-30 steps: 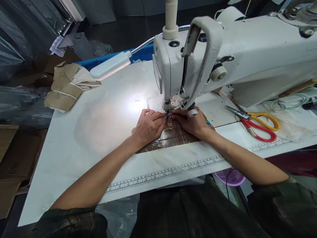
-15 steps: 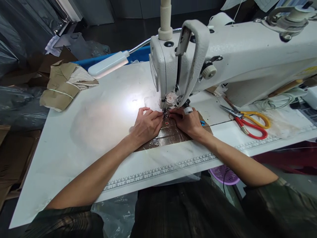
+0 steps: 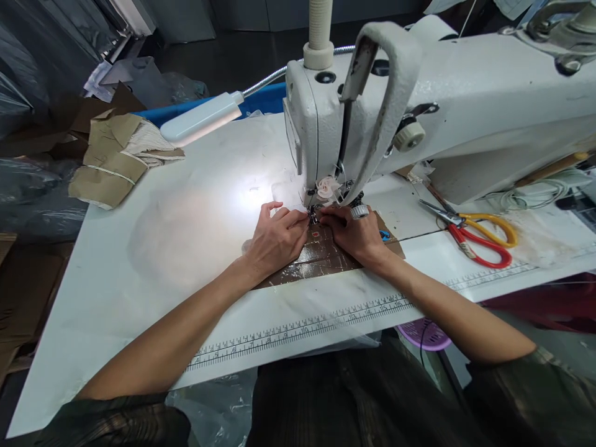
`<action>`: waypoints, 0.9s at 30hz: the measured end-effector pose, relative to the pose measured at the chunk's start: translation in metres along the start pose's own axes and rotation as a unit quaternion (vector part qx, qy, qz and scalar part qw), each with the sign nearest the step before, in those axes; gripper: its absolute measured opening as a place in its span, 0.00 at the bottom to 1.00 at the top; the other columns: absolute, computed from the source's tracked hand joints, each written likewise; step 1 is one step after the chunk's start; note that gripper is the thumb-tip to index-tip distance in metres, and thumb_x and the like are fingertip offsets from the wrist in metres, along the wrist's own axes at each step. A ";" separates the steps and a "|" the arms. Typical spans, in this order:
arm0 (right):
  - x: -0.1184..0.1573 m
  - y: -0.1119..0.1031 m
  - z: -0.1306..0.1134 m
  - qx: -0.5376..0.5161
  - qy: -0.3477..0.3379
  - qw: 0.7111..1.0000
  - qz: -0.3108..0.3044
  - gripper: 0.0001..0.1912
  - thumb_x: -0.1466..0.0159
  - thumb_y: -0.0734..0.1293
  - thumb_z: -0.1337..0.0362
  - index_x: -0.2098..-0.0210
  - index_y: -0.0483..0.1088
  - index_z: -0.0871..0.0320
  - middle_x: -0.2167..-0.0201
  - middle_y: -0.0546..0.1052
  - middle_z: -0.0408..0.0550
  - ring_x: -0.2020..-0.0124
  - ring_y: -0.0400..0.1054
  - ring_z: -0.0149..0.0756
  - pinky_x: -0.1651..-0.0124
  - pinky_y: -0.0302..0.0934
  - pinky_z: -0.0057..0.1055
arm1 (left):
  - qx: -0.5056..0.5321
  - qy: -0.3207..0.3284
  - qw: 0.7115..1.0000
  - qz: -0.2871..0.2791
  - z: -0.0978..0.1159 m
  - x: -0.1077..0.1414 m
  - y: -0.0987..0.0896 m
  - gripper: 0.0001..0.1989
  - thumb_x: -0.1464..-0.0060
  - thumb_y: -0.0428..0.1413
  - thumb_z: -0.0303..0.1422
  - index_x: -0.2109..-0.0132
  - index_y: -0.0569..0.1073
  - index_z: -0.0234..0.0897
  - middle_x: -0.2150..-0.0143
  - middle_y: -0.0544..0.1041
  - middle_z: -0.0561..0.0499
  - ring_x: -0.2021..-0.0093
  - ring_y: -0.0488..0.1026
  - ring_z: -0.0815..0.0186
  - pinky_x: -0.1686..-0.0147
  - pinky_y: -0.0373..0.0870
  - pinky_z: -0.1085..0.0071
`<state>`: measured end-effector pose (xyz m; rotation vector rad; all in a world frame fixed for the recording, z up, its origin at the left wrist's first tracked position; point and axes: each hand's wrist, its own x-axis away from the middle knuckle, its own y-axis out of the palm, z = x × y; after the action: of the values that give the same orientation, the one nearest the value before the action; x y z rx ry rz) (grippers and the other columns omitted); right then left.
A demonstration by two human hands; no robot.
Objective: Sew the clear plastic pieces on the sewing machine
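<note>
My left hand (image 3: 280, 238) is just left of the presser foot (image 3: 313, 215) of a white sewing machine (image 3: 321, 118). Its fingers are drawn together, their tips close to the needle area. On the other side, my right hand (image 3: 357, 236) has its fingers bent in a pinch toward the foot. Whatever lies between the fingertips is too small or hidden to make out. Under both hands is a brown, taped, shiny plate (image 3: 321, 257) with a small red mark. A pale ruffled fabric flower (image 3: 328, 186) hangs on the machine head above the foot.
Scissors with red and yellow handles (image 3: 484, 248) lie to the right, by a coil of white cord (image 3: 542, 186). A lit lamp (image 3: 202, 119) and a tied brown-and-white bundle (image 3: 109, 164) are at the left. A printed ruler (image 3: 302, 330) runs along the table's front edge.
The view has shifted slightly, so the machine and scissors appear a little farther right. Both hands keep nearly the same place and pose beside the presser foot.
</note>
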<state>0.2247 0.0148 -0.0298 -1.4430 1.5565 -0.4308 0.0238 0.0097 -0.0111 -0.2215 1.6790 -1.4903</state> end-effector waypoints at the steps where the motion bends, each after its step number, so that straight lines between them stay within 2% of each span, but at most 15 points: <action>1: 0.000 0.000 0.000 -0.001 0.001 1.000 0.001 0.08 0.35 0.68 0.64 0.62 0.81 0.55 0.66 0.82 0.51 0.58 0.75 0.48 0.57 0.64 0.44 | -0.002 0.002 1.000 0.003 0.000 0.000 0.000 0.10 0.35 0.51 0.27 0.57 0.78 0.39 0.53 0.81 0.50 0.59 0.76 0.64 0.43 0.62 0.54; 15: 0.000 0.000 -0.002 0.017 0.002 1.000 0.005 0.06 0.36 0.68 0.65 0.66 0.79 0.56 0.66 0.82 0.51 0.58 0.75 0.47 0.57 0.64 0.42 | -0.002 0.008 1.000 0.018 0.000 0.000 0.001 0.09 0.36 0.52 0.26 0.57 0.78 0.38 0.54 0.81 0.49 0.60 0.76 0.64 0.44 0.63 0.53; 27: -0.002 0.000 -0.002 0.003 0.010 1.000 -0.004 0.07 0.35 0.68 0.64 0.68 0.78 0.56 0.67 0.82 0.51 0.58 0.74 0.48 0.56 0.64 0.43 | 0.005 -0.013 1.000 -0.010 0.002 -0.001 -0.002 0.11 0.36 0.51 0.27 0.58 0.78 0.41 0.54 0.81 0.50 0.59 0.76 0.62 0.43 0.62 0.51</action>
<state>0.2225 0.0158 -0.0278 -1.4448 1.5639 -0.4552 0.0247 0.0088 -0.0083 -0.2529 1.6525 -1.5039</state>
